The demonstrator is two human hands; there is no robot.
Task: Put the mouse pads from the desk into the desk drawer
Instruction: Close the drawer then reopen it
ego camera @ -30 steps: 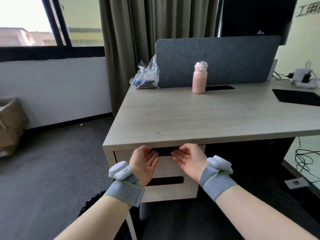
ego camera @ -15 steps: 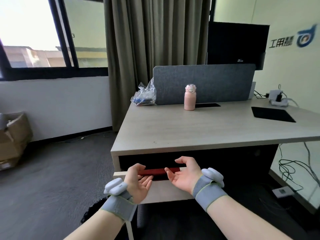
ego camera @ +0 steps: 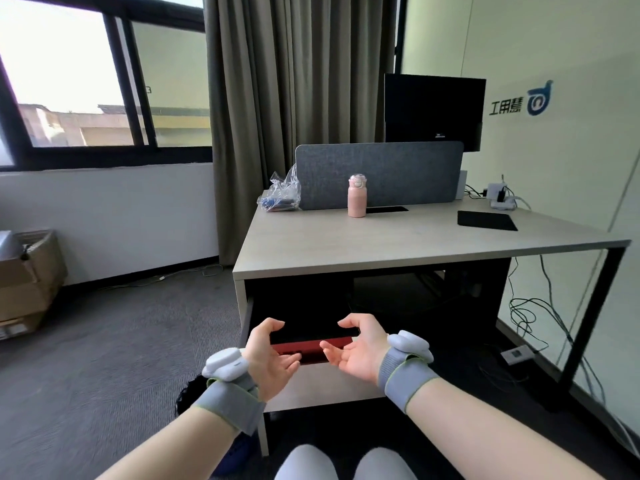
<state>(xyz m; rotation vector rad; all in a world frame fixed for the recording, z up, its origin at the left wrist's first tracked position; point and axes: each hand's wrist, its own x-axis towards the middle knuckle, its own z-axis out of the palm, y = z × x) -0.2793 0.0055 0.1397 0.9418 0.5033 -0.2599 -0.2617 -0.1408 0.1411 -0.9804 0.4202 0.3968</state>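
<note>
A black mouse pad [ego camera: 486, 220] lies flat on the far right of the light wooden desk [ego camera: 398, 244]. The top drawer [ego camera: 311, 388] under the desk's left end is pulled out towards me, and a red flat object [ego camera: 310, 348] shows inside it. My left hand [ego camera: 272, 355] and my right hand [ego camera: 356, 348] hover at the drawer's front edge, palms facing each other, fingers curled and apart, holding nothing. Both wrists carry grey bands with white sensors.
A pink bottle [ego camera: 356, 195] stands mid-desk before a grey divider panel [ego camera: 379, 174]. A clear plastic bag [ego camera: 278, 197] sits at the back left corner, a charger with cables [ego camera: 500, 197] at the back right. Cardboard boxes [ego camera: 27, 282] stand on the floor at left. My knees [ego camera: 343, 462] are below the drawer.
The drawer has slid out from under the desk towards me, exposing the red object. Both hands came back with it and their fingers have spread off the drawer front.
</note>
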